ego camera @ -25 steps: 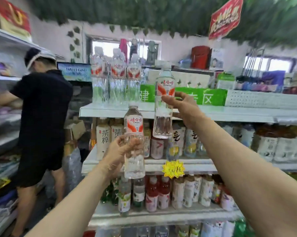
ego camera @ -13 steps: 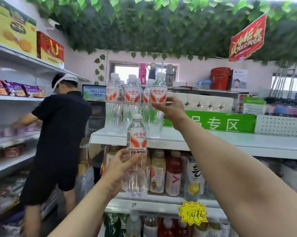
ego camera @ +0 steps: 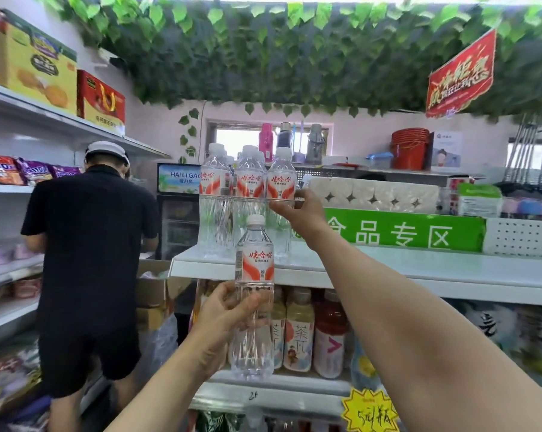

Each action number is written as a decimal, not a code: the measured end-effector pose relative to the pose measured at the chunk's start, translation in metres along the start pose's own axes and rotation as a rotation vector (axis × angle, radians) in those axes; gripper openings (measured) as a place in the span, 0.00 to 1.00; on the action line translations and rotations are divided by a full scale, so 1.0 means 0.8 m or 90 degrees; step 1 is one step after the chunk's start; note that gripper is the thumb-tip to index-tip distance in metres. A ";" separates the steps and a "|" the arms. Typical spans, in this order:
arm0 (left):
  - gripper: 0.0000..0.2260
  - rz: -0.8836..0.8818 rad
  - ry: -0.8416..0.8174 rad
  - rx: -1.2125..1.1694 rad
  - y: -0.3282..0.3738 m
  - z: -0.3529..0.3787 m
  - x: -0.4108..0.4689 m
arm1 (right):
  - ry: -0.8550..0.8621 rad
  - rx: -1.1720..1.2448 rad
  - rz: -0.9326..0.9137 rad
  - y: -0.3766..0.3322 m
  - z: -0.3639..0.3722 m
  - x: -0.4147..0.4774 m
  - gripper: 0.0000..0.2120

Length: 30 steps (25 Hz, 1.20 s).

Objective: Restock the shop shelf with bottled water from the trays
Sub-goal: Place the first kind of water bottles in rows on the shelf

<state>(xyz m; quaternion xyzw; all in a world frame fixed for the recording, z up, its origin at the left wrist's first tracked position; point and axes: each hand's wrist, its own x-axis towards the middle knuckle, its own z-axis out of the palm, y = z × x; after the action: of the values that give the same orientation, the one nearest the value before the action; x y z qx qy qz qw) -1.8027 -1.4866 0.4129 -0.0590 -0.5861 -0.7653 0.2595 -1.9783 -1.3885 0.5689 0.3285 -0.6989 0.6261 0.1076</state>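
Now the clear plastic water bottle with a red-and-white label [ego camera: 280, 194] stands on the white top shelf [ego camera: 419, 269], tight against the row of matching bottles [ego camera: 215, 194]; a second ago it was in mid-air. The right hand [ego camera: 299, 212] still pinches its waist. The left hand [ego camera: 224, 310] grips a second identical bottle [ego camera: 254, 275] below the shelf edge, likely next up.

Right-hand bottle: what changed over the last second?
The right hand lifted its water bottle up and set it on the top shelf, at the right end of the bottle row; its grip is still on it. Unchanged: the left hand holds the second bottle in front of the shelves.
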 end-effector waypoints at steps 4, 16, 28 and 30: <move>0.29 -0.006 -0.007 0.014 0.011 0.007 0.000 | -0.004 -0.002 0.012 -0.001 0.001 -0.007 0.30; 0.27 0.024 -0.011 -0.040 0.040 0.095 0.035 | -0.327 0.092 0.110 -0.063 -0.123 -0.089 0.26; 0.32 0.111 -0.010 0.187 0.057 0.160 0.070 | -0.217 0.103 0.052 -0.055 -0.165 -0.078 0.25; 0.36 0.196 0.089 0.300 0.050 0.149 0.076 | -0.195 0.108 0.028 -0.058 -0.171 -0.060 0.27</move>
<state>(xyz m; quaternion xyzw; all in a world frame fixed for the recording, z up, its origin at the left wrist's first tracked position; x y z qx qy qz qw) -1.8620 -1.4027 0.5078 -0.0328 -0.7125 -0.5619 0.4189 -1.9501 -1.2437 0.6059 0.4127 -0.6589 0.6275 -0.0418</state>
